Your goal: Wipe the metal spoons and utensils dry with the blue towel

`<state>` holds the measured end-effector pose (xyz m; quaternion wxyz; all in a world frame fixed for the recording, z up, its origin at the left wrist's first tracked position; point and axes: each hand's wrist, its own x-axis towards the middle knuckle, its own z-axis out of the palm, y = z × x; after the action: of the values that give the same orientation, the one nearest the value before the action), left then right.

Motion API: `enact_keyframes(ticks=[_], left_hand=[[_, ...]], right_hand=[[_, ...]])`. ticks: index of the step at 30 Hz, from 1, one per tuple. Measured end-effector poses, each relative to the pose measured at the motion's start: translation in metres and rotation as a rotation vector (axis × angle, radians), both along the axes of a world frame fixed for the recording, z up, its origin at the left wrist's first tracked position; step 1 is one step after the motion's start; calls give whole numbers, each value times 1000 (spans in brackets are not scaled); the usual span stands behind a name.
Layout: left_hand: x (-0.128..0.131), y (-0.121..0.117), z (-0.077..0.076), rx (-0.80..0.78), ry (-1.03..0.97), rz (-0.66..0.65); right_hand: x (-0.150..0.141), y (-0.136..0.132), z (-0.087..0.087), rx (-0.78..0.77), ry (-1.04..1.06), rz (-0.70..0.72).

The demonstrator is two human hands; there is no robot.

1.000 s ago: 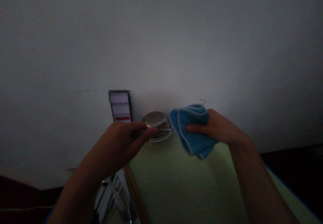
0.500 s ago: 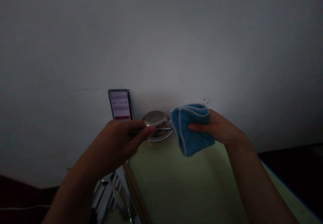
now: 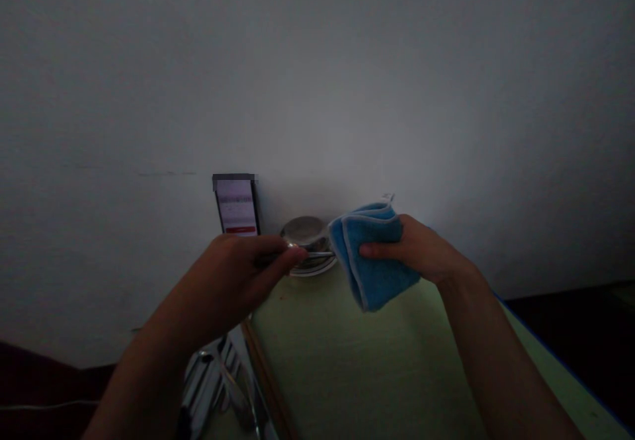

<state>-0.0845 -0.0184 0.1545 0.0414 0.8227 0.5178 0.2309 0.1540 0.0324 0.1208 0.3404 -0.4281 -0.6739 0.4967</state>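
My left hand (image 3: pixel 238 278) pinches the handle of a thin metal utensil (image 3: pixel 317 254), held level above the table. The utensil's far end disappears into a folded blue cloth (image 3: pixel 370 255), so I cannot tell what kind of utensil it is. My right hand (image 3: pixel 421 251) grips that cloth from the right, thumb on the front face. Both hands hover over a pale green table (image 3: pixel 347 367), just in front of a metal bowl (image 3: pixel 305 231) that stands on a white plate (image 3: pixel 317 269).
A lit phone (image 3: pixel 237 207) leans against the white wall behind the bowl. Several pieces of metal cutlery (image 3: pixel 218 387) lie at the table's left edge beside a wooden strip (image 3: pixel 265 380). The table's right edge (image 3: pixel 555 357) is blue. The room is dim.
My right hand has slid the blue cloth slightly left along the utensil, toward my left hand. My left hand has stayed almost still.
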Motion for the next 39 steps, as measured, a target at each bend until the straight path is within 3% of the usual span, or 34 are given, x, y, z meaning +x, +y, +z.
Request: enact_keyframes(ticks=[13, 39], left_hand=[[-5, 2, -4, -37, 19, -1], [-3, 0, -2, -73, 9, 18]], right_hand=[[6, 2, 0, 69, -41, 59], [4, 2, -1, 33, 28, 54]])
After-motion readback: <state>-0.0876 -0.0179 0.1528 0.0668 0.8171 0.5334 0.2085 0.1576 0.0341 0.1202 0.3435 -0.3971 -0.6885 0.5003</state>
